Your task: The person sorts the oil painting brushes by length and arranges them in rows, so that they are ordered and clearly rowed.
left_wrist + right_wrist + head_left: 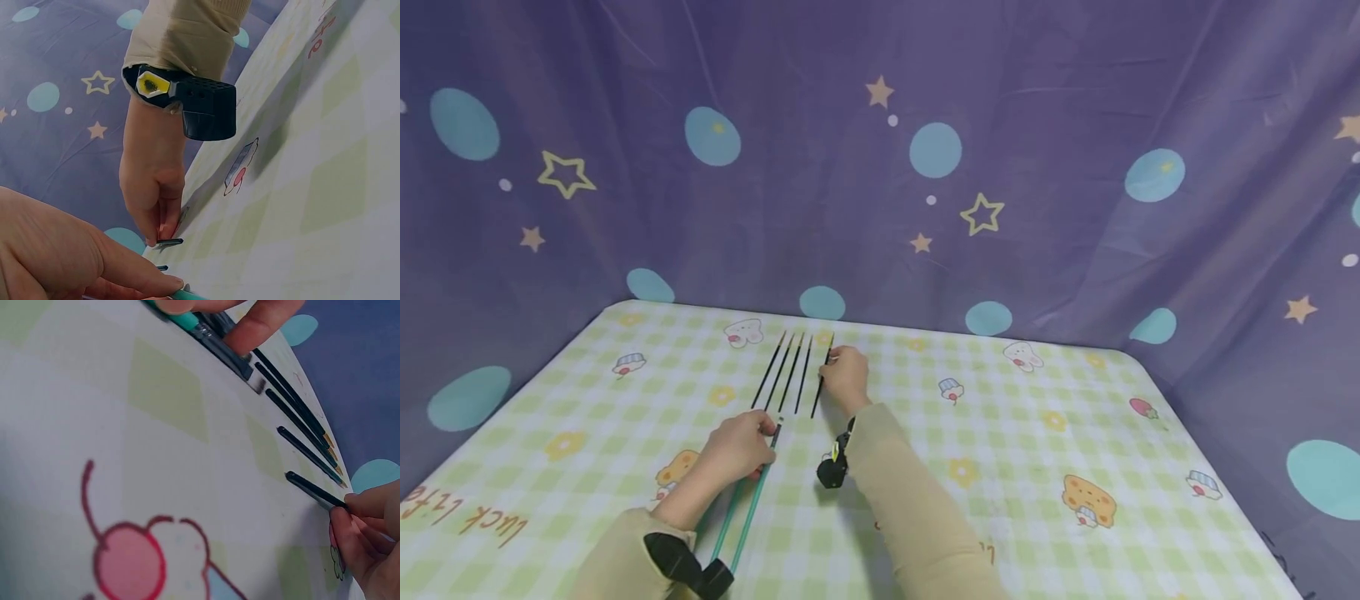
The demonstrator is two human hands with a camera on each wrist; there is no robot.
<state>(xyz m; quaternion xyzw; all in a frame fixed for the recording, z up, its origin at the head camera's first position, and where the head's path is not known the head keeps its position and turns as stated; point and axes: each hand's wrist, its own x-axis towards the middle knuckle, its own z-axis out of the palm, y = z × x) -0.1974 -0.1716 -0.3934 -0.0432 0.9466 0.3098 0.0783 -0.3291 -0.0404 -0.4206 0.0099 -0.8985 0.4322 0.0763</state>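
Several thin black paintbrushes (784, 379) lie side by side on the table, bristle ends pointing to the back. At the right end of the row, my right hand (846, 379) pinches one black paintbrush (312, 489) between thumb and fingers, close to the cloth. Nearer to me, my left hand (741, 446) pinches a green-handled flat paintbrush (751, 517) near its dark ferrule; its pale bristle tip (256, 381) pokes out past the fingers. A second green handle (726, 525) lies just left of it, its upper part hidden under the left hand.
A checked green-and-white cloth (1000, 450) with cartoon prints covers the table. Behind the table's far edge hangs a purple curtain (1045, 242) with stars and blue dots. Both wrists carry black cameras.
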